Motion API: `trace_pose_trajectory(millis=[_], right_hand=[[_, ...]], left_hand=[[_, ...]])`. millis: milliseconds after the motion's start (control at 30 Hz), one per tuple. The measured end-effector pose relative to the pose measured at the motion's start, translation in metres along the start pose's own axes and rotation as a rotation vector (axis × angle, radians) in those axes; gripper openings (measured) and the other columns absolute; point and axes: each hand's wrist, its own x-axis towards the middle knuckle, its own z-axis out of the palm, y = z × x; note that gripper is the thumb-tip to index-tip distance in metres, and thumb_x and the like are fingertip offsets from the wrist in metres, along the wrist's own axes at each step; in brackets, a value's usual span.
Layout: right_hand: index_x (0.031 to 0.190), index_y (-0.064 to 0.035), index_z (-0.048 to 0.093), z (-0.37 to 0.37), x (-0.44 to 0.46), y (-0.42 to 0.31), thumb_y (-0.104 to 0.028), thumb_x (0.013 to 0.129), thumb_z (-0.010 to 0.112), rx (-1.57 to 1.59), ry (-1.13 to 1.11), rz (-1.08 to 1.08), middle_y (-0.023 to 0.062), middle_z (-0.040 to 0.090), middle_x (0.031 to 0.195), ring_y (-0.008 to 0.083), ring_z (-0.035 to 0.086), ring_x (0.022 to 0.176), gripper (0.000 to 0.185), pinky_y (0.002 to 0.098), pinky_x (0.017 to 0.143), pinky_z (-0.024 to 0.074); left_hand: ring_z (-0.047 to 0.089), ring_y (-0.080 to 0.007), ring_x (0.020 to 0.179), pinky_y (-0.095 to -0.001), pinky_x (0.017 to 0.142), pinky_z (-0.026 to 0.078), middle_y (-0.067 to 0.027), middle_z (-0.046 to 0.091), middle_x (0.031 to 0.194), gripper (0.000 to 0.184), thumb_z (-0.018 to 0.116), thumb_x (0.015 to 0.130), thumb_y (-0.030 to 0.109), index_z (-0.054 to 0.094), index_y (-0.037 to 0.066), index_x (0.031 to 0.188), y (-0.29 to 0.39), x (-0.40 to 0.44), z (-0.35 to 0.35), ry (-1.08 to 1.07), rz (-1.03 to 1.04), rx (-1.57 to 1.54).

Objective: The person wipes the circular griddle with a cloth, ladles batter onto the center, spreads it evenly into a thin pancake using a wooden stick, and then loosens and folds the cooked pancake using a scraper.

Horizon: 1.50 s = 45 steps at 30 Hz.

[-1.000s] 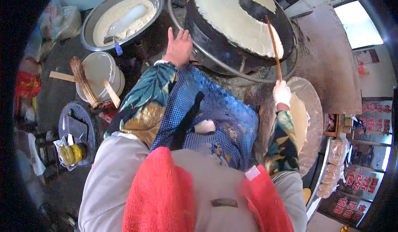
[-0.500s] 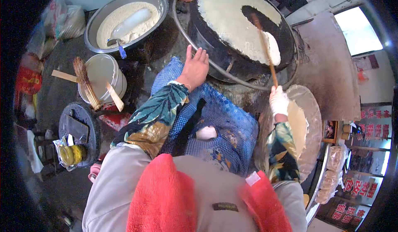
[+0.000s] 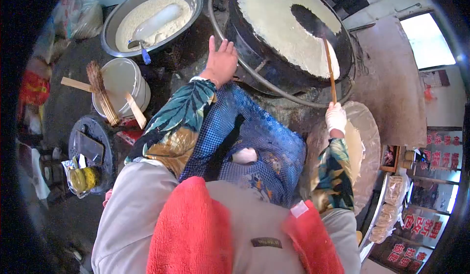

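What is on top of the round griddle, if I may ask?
Pale batter covers most of the griddle, and the stick in the right hand reaches over it. A dark patch is bare; the surface beneath the batter is hidden.

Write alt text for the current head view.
The right hand holds a thin stick over pale batter spread on a round black griddle. The left hand, fingers spread, is beside the ring around the griddle. Further left are a metal bowl of pale mixture and a bucket with a brush.
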Motion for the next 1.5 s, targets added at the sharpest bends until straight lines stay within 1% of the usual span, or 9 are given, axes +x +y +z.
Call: trace_pose_trajectory(millis=[200,333,400,600,800,867,1100,1233,1500], right_hand=[[0.094,-0.0072,0.051,0.007,-0.022,0.002,-0.035,0.096,0.044,-0.096,-0.117,-0.081,0.0241,0.063,0.076,0.0454,0.06,0.072,0.029,0.0546,0.062,0.045],[0.093,-0.008,0.05,0.006,0.004,0.007,-0.037,0.096,0.043,0.147,0.019,-0.095,0.0246,0.062,0.075,0.0447,0.061,0.071,0.03,0.0533,0.062,0.0476],[0.092,-0.008,0.05,-0.024,-0.013,-0.027,-0.037,0.096,0.043,-0.012,-0.034,-0.084,0.0241,0.063,0.074,0.0441,0.061,0.071,0.03,0.0532,0.062,0.0479],[0.091,-0.0064,0.054,0.005,-0.001,-0.002,-0.035,0.096,0.044,-0.061,-0.014,0.012,0.0212,0.065,0.078,0.0438,0.061,0.073,0.031,0.0532,0.067,0.0476],[0.093,-0.0079,0.052,-0.008,-0.025,-0.025,-0.038,0.095,0.043,-0.084,-0.132,-0.087,0.0251,0.063,0.076,0.0452,0.062,0.074,0.031,0.0556,0.068,0.0469],[0.091,-0.0065,0.054,-0.003,-0.014,-0.009,-0.037,0.096,0.043,-0.039,-0.092,0.066,0.0244,0.064,0.077,0.0445,0.062,0.076,0.033,0.055,0.069,0.0468],[0.095,-0.0088,0.052,-0.029,-0.036,-0.049,-0.04,0.096,0.042,-0.107,-0.193,-0.138,0.0225,0.063,0.076,0.0424,0.061,0.074,0.033,0.0553,0.069,0.0459],[0.087,-0.0083,0.053,0.002,-0.014,0.003,-0.034,0.095,0.046,-0.044,0.018,0.003,0.0217,0.063,0.072,0.0419,0.061,0.068,0.028,0.0526,0.061,0.0472],[0.087,-0.0081,0.053,0.009,-0.016,0.009,-0.035,0.095,0.045,-0.085,0.02,-0.067,0.0233,0.062,0.07,0.0424,0.062,0.068,0.029,0.0543,0.062,0.048]], left_hand=[[0.036,-0.0256,0.134,-0.0678,0.107,0.013,-0.011,0.043,0.141,0.046,0.044,0.087,0.014,0.047,0.0,0.131,-0.019,0.015,0.002,-0.093,-0.06,0.068],[0.04,-0.0301,0.129,-0.0692,0.105,0.014,-0.0156,0.052,0.129,0.035,0.046,0.087,0.013,0.057,-0.001,0.117,-0.015,0.019,0.015,0.025,-0.091,0.126],[0.043,-0.0328,0.125,-0.0694,0.104,0.017,-0.0163,0.056,0.113,0.03,0.049,0.083,0.014,0.059,-0.001,0.108,0.006,0.009,-0.006,0.152,-0.003,-0.046],[0.039,-0.0312,0.133,-0.0649,0.11,0.009,-0.0198,0.05,0.133,0.047,0.043,0.087,0.014,0.049,-0.007,0.128,0.097,-0.041,-0.003,0.08,0.19,-0.081],[0.035,-0.0299,0.136,-0.0633,0.111,0.009,-0.018,0.046,0.138,0.048,0.042,0.087,0.013,0.047,-0.005,0.131,0.072,-0.036,-0.008,-0.014,0.18,-0.026],[0.036,-0.0292,0.136,-0.0629,0.111,0.008,-0.0171,0.046,0.139,0.048,0.042,0.087,0.013,0.047,-0.005,0.131,0.061,-0.03,-0.004,0.012,0.182,0.002],[0.037,-0.0275,0.135,-0.0636,0.111,0.006,-0.0141,0.048,0.138,0.045,0.045,0.086,0.014,0.051,-0.002,0.128,0.038,-0.026,0.003,0.02,0.102,-0.006],[0.042,-0.0295,0.131,-0.0652,0.11,0.008,-0.0144,0.051,0.134,0.043,0.048,0.085,0.013,0.053,-0.002,0.125,0.024,-0.02,-0.002,0.076,0.055,-0.044],[0.036,-0.0284,0.135,-0.0682,0.107,0.009,-0.0111,0.043,0.142,0.046,0.047,0.086,0.014,0.048,0.002,0.131,-0.008,-0.002,0.007,-0.017,-0.042,0.026]])
